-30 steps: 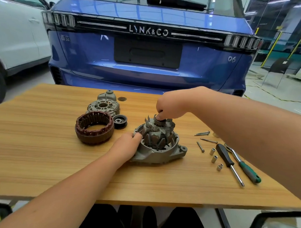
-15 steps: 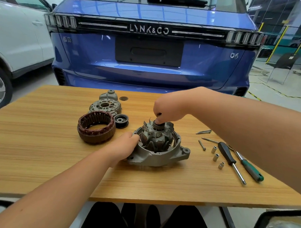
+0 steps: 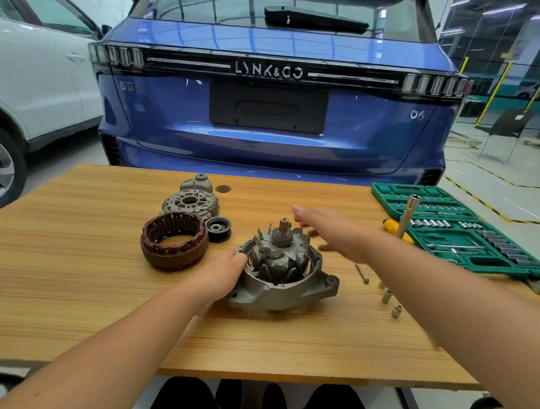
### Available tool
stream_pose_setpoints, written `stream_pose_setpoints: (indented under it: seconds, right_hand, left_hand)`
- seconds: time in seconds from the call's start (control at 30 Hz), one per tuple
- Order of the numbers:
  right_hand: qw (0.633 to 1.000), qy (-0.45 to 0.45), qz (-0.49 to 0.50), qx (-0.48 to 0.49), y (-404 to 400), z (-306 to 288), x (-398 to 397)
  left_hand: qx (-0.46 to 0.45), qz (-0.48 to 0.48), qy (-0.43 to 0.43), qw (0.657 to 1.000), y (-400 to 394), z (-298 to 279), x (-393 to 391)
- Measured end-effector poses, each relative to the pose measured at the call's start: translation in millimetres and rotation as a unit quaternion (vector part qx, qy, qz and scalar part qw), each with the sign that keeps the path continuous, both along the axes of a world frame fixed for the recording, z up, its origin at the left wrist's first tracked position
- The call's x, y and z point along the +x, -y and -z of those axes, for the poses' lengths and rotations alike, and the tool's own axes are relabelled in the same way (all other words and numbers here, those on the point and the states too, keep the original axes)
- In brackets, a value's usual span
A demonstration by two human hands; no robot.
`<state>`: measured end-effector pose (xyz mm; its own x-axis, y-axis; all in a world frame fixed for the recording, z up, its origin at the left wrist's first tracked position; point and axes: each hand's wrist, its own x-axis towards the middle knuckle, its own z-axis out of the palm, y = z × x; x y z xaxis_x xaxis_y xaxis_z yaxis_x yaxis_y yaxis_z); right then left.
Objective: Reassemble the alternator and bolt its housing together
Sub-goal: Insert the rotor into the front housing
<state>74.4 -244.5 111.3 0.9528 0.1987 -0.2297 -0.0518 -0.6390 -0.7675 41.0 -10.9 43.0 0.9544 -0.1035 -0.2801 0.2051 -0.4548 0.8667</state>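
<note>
The alternator housing sits mid-worktop with the rotor standing in it. My left hand rests against its left rim, fingers slack. My right hand hovers blurred beside the rotor shaft, grip wide, holding nothing.

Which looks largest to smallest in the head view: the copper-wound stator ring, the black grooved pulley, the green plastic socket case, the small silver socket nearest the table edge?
1. Green plastic socket case, though partly hidden by the arm.
2. Copper-wound stator ring.
3. Black grooved pulley.
4. Small silver socket.
</note>
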Motion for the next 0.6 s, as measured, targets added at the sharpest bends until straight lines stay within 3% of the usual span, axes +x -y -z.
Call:
stream_pose_setpoints:
  seconds: [0.13, 0.2, 0.43, 0.6]
  right_hand:
    - [0.966, -0.204, 0.066, 0.144, 11.8, 35.9, -7.7]
    - [0.942, -0.251, 0.065, 0.214, 5.9, 38.5, -11.5]
    - [0.939, -0.228, 0.122, 0.226, -7.9, 39.9, -11.0]
    - [0.937, -0.217, 0.147, 0.232, -7.5, 37.6, -14.9]
  left_hand:
    - [-0.012, 0.002, 0.001, 1.0, 1.3, -1.5, -0.4]
    - [-0.014, -0.006, 0.0, 1.0, 3.5, -1.3, 1.1]
    - [-0.083, -0.05, -0.146, 0.985, 5.9, -16.6, -6.1]
    - [-0.093, -0.047, -0.181, 0.978, 9.0, -30.0, -3.3]
